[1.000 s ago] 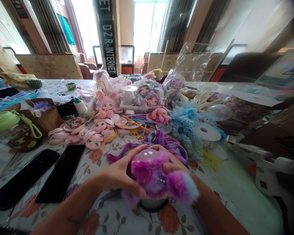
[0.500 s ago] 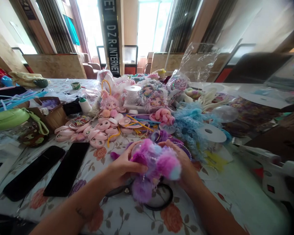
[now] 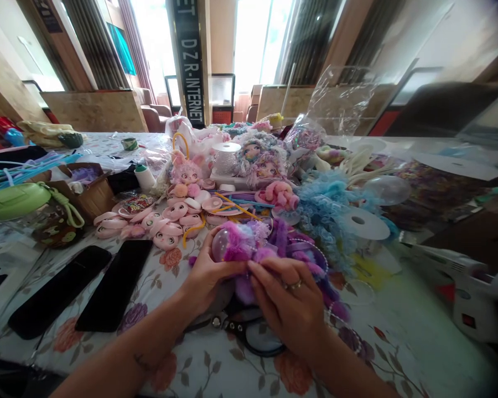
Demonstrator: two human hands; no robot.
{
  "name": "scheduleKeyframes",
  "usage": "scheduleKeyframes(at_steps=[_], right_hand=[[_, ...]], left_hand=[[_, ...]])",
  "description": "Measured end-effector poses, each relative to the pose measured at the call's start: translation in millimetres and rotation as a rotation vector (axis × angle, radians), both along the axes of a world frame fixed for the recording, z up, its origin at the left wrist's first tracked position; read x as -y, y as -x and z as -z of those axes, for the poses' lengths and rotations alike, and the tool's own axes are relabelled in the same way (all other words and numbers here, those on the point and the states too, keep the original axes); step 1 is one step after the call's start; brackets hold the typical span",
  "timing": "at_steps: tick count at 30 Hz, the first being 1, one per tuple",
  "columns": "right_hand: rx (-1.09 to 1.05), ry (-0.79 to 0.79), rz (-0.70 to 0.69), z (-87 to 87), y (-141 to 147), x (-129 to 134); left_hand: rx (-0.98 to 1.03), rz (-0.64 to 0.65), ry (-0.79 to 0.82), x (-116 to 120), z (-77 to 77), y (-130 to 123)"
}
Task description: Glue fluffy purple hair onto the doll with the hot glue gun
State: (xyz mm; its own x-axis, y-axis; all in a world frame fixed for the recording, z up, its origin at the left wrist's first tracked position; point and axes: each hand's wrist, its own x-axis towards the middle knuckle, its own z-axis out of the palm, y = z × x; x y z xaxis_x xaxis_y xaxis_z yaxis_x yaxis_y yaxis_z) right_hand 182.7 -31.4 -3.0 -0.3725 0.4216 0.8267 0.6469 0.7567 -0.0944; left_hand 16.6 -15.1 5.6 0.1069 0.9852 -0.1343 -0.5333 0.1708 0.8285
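A fluffy purple and pink piece with a clear, rounded part on its left side is held above the table. My left hand is wrapped round its left and lower side, thumb across the front. The fingers of my right hand, with a ring on one, are pinched together at the piece's front, by my left thumb; what lies between the fingertips is too small to name. Beneath my hands are black-handled scissors. Purple fuzzy strips and a string of beads lie behind and right of my right hand.
Two black phones lie at the left. Pink doll faces, a white spool and blue curly yarn are piled behind my hands. A white device stands on the right, a green pouch on the left.
The fluffy piece has turned, showing its clear rounded part. My right hand has moved from its right side to its front, fingers now pinched. More purple strips and beads are uncovered.
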Motion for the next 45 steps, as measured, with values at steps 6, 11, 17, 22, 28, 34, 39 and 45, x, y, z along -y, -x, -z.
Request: scheduleKeyframes(at_steps=[6,11,17,22,28,34,39,45], right_hand=[[-0.121,-0.058,0.352,0.1,-9.3,-2.8],[-0.065,0.015,-0.103,5.2,-4.4,8.1],[-0.202,0.129,-0.013,5.8,6.1,5.3],[-0.193,0.113,0.015,0.2,5.6,5.8],[-0.102,0.099,-0.068,-1.3,6.0,6.4],[-0.094,0.116,-0.102,2.7,6.3,5.3],[-0.105,0.125,-0.128,2.4,6.0,4.8],[-0.156,0.138,-0.206,0.1,7.3,4.9]], left_hand=[[-0.045,0.041,0.057,0.7,1.3,1.2],[-0.067,0.080,0.042,2.3,5.4,1.3],[-0.071,0.131,-0.039,4.9,8.0,0.6],[-0.088,0.171,-0.062,4.6,6.1,2.7],[-0.006,0.150,-0.029,6.2,-1.1,3.2],[0.034,0.135,0.025,7.1,-1.9,2.1],[0.021,0.129,0.005,6.8,-1.2,3.4],[-0.033,0.126,-0.050,6.8,-0.3,3.7]])
